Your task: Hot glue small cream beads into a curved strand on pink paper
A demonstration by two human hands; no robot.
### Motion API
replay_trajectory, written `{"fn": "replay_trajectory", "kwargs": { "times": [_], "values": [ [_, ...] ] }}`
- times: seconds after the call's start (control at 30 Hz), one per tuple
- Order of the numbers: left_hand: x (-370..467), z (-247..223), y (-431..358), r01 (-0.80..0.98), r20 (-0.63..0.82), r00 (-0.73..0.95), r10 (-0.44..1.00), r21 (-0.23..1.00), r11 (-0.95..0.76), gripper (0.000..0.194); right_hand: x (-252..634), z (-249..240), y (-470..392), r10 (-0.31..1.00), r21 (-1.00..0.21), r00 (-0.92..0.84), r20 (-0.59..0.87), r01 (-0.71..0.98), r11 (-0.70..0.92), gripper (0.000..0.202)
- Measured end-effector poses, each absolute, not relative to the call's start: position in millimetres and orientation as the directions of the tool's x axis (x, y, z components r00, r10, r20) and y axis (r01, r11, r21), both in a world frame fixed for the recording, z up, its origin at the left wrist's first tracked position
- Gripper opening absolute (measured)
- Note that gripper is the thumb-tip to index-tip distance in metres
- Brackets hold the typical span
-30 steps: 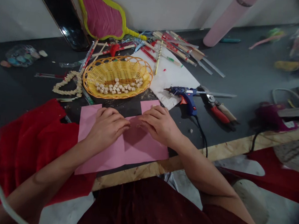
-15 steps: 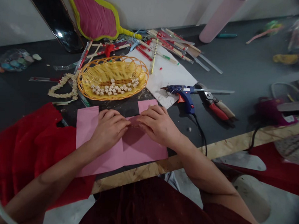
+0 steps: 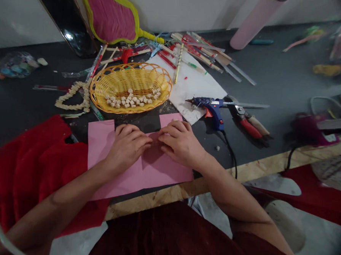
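Note:
A pink sheet [image 3: 116,185], paper or thin fabric, lies at the table's front edge, with a vertical crease near its middle. My left hand [image 3: 131,140] is over its upper edge, fingers bent and together, pinching the sheet there. My right hand [image 3: 179,139] grips the same edge a little to the right, its fingers curled down onto it. A narrow gap separates the two sets of fingertips. Both thumbs are mostly hidden. Just beyond the hands stands a yellow woven basket [image 3: 127,77] with several small pale cubes [image 3: 129,100] in it.
To the right lie a blue glue gun [image 3: 217,114] with a cord and red-handled pliers [image 3: 249,124]. Red cloth [image 3: 39,166] drapes at left beside a heart of pale pieces [image 3: 64,105]. Behind are glue sticks [image 3: 203,53], a phone [image 3: 70,27] and a pink bottle [image 3: 253,21].
The whole view shifts slightly. Both hands stay at the sheet's upper edge with almost the same grip; the fingertips shift only a little.

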State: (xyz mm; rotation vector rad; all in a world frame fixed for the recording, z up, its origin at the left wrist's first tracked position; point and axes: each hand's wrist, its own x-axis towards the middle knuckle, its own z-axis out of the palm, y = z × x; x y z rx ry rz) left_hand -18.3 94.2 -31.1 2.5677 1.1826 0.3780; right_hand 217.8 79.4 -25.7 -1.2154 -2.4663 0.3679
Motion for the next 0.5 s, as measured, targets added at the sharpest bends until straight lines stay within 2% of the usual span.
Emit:
{"fn": "replay_trajectory", "kwargs": {
  "times": [0.5],
  "values": [
    [-21, -20, 94, 0.676, 0.124, 0.675, 0.727, 0.292, -0.677, 0.017, 217, -27, 80, 0.802, -0.393, -0.564, 0.198, 0.704, 0.592, 0.010]
  ]
}}
